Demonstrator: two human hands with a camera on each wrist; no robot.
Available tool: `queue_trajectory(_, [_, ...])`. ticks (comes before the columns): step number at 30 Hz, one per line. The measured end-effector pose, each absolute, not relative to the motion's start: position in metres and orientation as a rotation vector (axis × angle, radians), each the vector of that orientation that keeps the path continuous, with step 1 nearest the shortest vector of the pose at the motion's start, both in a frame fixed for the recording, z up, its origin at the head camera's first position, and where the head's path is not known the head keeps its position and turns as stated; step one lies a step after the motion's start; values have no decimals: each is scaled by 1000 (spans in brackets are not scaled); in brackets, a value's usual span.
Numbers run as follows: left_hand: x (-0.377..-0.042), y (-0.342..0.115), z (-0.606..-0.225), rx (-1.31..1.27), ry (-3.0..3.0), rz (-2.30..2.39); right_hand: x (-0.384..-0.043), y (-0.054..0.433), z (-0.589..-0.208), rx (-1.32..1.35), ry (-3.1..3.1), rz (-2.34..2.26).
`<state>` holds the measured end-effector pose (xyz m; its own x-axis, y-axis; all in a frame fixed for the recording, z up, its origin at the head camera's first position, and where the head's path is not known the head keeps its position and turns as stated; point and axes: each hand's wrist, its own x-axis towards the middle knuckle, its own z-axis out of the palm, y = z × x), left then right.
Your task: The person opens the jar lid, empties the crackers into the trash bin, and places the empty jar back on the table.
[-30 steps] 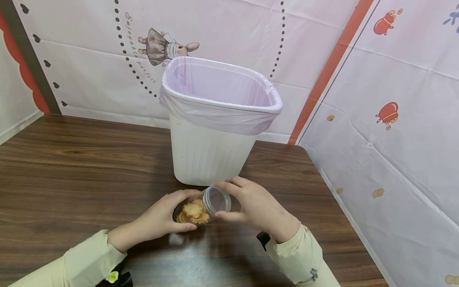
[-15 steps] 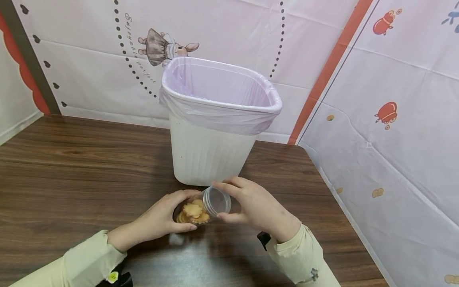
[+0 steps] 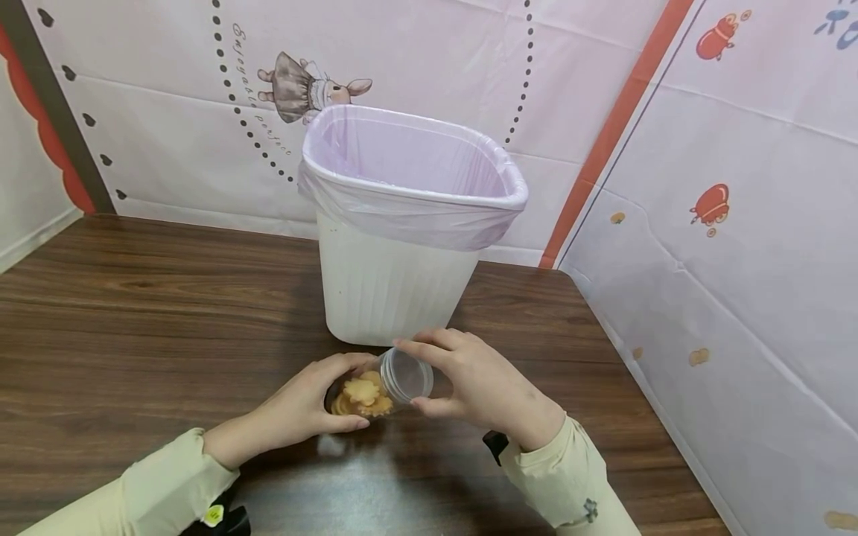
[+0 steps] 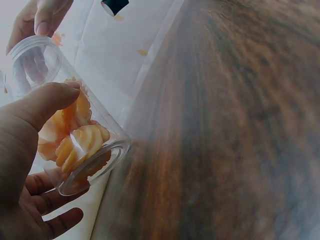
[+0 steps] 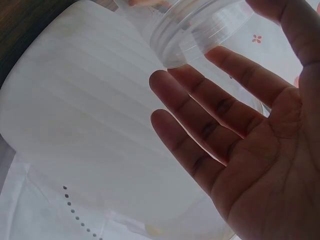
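Just in front of the bin point(image 3: 398, 290): we see the clear jar point(image 3: 380, 383) tilted, its base to the left and its ringed end point(image 3: 407, 376) to the right; we cannot tell whether it touches the table.
Biscuits point(image 3: 362, 394): we find them bunched towards the base, probably because the jar leans that way.
Left hand point(image 3: 295, 406): grasping the jar's body, thumb on the near side and fingers on the far; we judge that this wrap steadies the jar.
Right hand point(image 3: 485, 387): pinching the ringed end from the right, thumb near, forefinger far; we suppose this span gives even purchase on the round edge.
Jar top: we cannot tell whether a clear lid sits there or only the bare mouth.
Liner point(image 3: 415, 223): folded over the bin's rim, presumably so that it does not slip inside.
Table point(image 3: 134, 327): dark wood, carrying the bin upright beyond both hands.
Cloth point(image 3: 429, 52): we see it hanging on the far side, printed with a rabbit.
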<state>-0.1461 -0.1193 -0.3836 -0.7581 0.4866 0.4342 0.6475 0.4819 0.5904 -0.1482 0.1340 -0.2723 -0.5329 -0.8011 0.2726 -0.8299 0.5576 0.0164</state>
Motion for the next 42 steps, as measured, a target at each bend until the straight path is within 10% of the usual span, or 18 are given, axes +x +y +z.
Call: queue_trajectory(42, [-133, -113, -386, -959, -2512, -1138, -132, 124, -288, 913, -2545, 167])
